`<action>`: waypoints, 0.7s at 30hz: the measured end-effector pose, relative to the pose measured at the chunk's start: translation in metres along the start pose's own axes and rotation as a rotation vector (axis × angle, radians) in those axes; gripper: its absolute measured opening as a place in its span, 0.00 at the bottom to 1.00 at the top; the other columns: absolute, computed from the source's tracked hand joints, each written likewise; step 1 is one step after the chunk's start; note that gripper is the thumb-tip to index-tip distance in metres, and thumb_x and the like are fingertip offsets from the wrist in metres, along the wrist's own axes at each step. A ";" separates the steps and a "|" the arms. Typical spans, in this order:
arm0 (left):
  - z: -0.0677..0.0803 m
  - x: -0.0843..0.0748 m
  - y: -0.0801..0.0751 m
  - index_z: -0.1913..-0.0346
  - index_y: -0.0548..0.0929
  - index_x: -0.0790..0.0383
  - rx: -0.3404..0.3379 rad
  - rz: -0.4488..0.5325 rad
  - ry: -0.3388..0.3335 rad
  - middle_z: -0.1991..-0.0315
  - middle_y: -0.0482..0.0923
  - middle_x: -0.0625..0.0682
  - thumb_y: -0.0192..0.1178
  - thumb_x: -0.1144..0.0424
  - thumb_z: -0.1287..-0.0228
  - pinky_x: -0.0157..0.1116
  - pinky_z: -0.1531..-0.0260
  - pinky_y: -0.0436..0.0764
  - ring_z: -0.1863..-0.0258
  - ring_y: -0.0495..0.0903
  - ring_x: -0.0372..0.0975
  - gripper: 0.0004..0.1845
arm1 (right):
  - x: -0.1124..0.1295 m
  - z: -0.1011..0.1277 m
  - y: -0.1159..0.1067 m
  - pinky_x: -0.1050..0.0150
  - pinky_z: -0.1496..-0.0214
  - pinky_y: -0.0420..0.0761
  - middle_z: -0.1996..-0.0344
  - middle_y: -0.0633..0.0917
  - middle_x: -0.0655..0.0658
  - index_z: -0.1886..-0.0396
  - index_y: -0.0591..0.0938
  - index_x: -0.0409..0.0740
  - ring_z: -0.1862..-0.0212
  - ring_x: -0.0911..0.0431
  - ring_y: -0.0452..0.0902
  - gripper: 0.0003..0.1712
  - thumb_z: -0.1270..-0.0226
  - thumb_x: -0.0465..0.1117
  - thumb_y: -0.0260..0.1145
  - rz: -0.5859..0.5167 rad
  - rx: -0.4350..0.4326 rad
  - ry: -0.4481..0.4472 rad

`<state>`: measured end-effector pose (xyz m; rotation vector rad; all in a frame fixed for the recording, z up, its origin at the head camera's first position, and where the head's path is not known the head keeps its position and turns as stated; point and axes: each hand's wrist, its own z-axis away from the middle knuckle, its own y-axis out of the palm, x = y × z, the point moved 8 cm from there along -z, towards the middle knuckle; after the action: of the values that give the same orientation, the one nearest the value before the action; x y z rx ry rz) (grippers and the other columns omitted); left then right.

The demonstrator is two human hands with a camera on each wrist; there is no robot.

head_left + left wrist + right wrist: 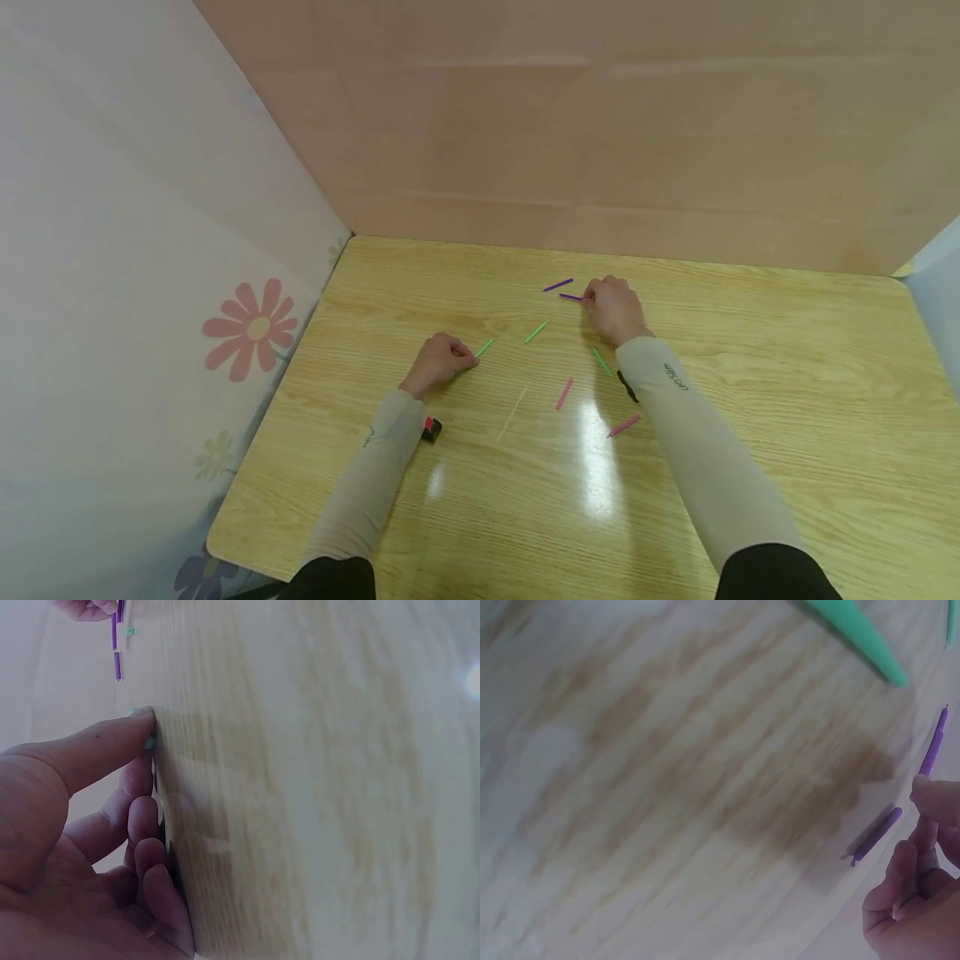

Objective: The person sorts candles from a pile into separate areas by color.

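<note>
Nearest me, my left hand [441, 360] lies curled on the counter [750, 400], its grip pinching one end of a green stick [484, 347]. Farther off, my right hand [613, 307] pinches a purple stick [570, 297] at its fingertips; another purple stick [558, 285] lies just beyond.

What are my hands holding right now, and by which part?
The left hand pinches a green stick by its near end. The right hand pinches a purple stick by one end. Both sticks lie on the table.

Thin purple stick [570, 297] flat on table, green stick [484, 347] likewise.
</note>
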<state>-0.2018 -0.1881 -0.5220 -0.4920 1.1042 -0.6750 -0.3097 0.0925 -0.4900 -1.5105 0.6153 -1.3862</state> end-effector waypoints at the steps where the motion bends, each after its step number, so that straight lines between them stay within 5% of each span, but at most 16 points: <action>1: 0.000 0.000 0.000 0.67 0.88 0.58 0.000 0.001 0.002 0.55 0.81 0.53 0.67 0.56 0.41 0.43 0.51 0.76 0.56 0.78 0.43 0.08 | -0.001 0.000 0.000 0.41 0.42 0.69 0.54 0.78 0.35 0.54 0.81 0.35 0.46 0.38 0.69 0.12 0.27 0.38 0.55 0.003 0.001 0.005; 21: 0.000 -0.001 0.000 0.67 0.88 0.57 0.000 -0.006 0.001 0.54 0.81 0.52 0.67 0.55 0.40 0.44 0.50 0.76 0.56 0.78 0.43 0.08 | -0.010 -0.004 0.005 0.38 0.43 0.69 0.53 0.76 0.33 0.50 0.79 0.33 0.47 0.36 0.68 0.15 0.27 0.36 0.51 0.043 -0.004 0.023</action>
<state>-0.2020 -0.1870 -0.5212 -0.4956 1.1042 -0.6804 -0.3147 0.0978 -0.4993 -1.4778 0.6619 -1.3719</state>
